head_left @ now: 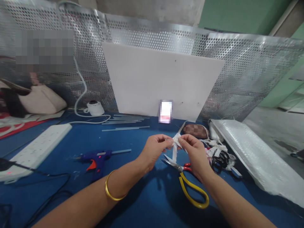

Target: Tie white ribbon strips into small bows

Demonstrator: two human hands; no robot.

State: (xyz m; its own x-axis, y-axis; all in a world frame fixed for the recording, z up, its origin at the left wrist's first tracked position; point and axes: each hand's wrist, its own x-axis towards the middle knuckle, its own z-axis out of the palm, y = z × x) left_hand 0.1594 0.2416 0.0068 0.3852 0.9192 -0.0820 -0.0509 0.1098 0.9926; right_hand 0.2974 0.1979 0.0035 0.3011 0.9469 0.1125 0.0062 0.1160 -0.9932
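A white ribbon bow is pinched between my two hands above the blue table, its tails trailing up and down. From the left, my left hand grips one side with thumb and forefinger. On the other side, my right hand has its fingertips closed on the bow too. Beneath them lie scissors with yellow and red handles, blades pointing left; my right hand covers part of the red handle. A blue glue gun with an orange trigger rests to the left, a clear glue stick in its back.
Glue sticks lie along the back, before a white board. A power strip and cables occupy the left. Right are a checked pouch, ribbon scraps with black loops and a bubble-wrapped package. A lit phone leans on the board.
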